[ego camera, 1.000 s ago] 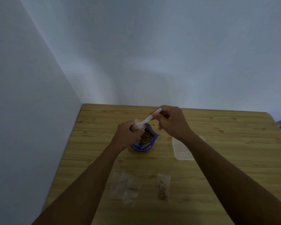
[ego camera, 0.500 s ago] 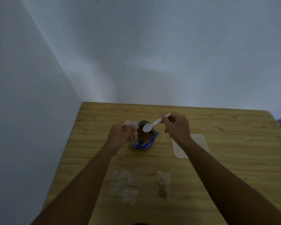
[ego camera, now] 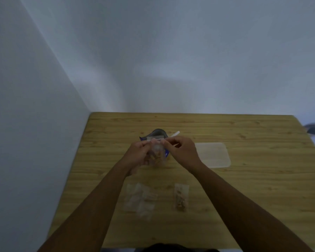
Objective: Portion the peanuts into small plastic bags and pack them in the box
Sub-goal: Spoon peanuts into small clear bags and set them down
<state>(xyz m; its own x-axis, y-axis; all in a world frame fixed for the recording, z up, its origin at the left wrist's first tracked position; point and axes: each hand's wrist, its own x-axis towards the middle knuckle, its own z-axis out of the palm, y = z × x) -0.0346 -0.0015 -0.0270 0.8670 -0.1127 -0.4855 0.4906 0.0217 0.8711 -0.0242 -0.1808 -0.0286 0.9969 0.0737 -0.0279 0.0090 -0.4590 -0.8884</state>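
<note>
The left hand (ego camera: 137, 154) and right hand (ego camera: 181, 151) are pinching the top of the small bag (ego camera: 157, 149), its peanuts (ego camera: 155, 159) hanging just below both grips. Pressing evenly along the strip, bag upright, should be sealing it.

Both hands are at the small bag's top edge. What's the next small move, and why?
Probably press the small bag's top shut. It already holds peanuts, the left hand and right hand pinch its top edge, and the spoon sits idle in the right hand, out of the blue pouch.
</note>
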